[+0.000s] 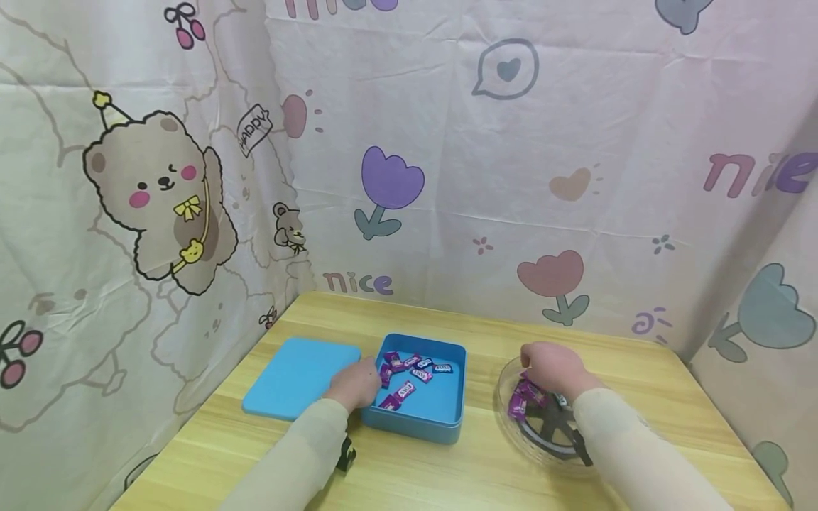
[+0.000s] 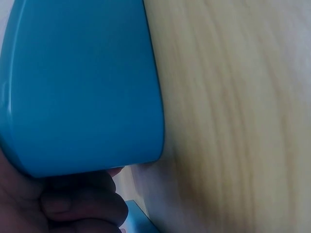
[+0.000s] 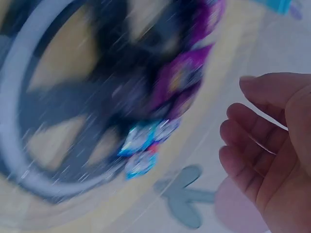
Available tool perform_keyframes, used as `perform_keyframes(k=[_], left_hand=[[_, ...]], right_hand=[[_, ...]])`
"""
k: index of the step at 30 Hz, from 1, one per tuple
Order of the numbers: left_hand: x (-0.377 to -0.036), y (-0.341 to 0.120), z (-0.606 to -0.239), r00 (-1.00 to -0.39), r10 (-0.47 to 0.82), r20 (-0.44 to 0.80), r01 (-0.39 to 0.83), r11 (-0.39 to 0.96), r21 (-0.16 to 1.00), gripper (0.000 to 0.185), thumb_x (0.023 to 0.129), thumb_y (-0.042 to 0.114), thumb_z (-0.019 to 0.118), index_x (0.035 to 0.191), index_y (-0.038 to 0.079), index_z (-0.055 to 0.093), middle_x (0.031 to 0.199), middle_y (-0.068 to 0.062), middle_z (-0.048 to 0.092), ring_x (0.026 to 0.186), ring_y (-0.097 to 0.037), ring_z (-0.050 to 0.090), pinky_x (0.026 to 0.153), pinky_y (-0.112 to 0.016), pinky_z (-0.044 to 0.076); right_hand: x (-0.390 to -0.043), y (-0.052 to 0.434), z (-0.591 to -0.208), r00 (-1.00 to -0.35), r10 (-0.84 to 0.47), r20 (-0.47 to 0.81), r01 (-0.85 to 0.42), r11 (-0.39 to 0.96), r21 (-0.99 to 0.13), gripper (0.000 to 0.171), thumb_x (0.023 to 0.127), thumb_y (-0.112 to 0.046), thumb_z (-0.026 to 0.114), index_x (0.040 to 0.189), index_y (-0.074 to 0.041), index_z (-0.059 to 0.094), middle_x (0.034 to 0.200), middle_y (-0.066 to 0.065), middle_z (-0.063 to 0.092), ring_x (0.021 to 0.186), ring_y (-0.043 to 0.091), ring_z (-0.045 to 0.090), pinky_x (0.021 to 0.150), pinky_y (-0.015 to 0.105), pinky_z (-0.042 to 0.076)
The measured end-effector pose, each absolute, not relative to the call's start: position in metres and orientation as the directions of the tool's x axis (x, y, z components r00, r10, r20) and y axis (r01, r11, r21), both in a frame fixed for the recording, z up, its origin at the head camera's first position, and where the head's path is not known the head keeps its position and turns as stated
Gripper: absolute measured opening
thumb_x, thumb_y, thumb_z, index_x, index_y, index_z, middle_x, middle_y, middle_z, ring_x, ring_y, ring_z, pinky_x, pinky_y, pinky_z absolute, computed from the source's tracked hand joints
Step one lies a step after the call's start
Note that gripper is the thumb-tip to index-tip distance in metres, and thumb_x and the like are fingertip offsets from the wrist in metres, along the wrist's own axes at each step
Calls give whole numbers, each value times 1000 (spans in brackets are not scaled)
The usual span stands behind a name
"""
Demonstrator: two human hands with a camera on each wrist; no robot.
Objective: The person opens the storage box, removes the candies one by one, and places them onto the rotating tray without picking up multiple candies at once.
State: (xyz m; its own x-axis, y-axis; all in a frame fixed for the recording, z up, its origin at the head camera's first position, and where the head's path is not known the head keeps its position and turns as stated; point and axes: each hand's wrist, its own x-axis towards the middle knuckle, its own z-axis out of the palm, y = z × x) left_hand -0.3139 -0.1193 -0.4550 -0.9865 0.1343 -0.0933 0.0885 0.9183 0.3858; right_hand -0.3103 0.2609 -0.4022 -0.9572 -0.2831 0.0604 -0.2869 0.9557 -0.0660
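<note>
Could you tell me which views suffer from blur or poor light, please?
Head view: bright and fairly crisp, the blue box clear; left wrist view: dim, with the left hand's curled fingers in deep shadow; right wrist view: streaky blur over the purple candies and black spoked piece, the right hand sharper.

1. Clear bowl (image 1: 507, 424) partly covered by right hand (image 1: 554, 365) and sleeve (image 1: 639, 451); cropped, blurred in right wrist view.
2. Candy wrappers' (image 3: 180, 80) print smeared there.
3. Black object (image 1: 346, 455) overlapped by left sleeve (image 1: 297, 454); can't be identified.

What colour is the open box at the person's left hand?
The box is plain blue, showing best in the head view.
</note>
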Motion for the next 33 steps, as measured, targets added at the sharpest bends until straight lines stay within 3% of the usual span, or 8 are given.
perform_keyframes(k=[5,16,26,33], left_hand=[[-314,-119,-454,-986,136,-96,89,918,387,38,101,16,51,130,-8,55,111,-13,64,87,-27,54,87,-51,53],[-315,-119,-454,-985,137,-102,89,921,378,41,101,16,50,134,-9,53,120,-16,64,90,-28,55,90,-53,52],[-315,-121,-456,-986,140,-85,98,919,383,39,101,15,49,131,-9,55,114,-14,65,87,-27,54,86,-51,52],[-318,-122,-460,-986,150,-78,110,919,379,33,101,16,49,125,-6,58,101,-10,63,82,-25,53,76,-45,52]], right_hand=[[-307,228,-391,-918,-383,104,-391,918,-69,11,85,-11,74,91,-16,67,82,-6,62,74,14,56,73,40,52],[-306,169,-389,-829,-548,112,-558,823,-104,16,87,-19,82,99,-21,72,96,-5,67,91,13,60,83,35,54],[-302,123,-401,-733,-681,-11,-681,732,23,16,88,-24,81,102,-24,75,98,-10,67,95,13,58,85,34,54],[-298,106,-412,-744,-652,-146,-662,748,31,22,87,-20,81,105,-30,73,92,-13,65,86,11,60,86,38,56]])
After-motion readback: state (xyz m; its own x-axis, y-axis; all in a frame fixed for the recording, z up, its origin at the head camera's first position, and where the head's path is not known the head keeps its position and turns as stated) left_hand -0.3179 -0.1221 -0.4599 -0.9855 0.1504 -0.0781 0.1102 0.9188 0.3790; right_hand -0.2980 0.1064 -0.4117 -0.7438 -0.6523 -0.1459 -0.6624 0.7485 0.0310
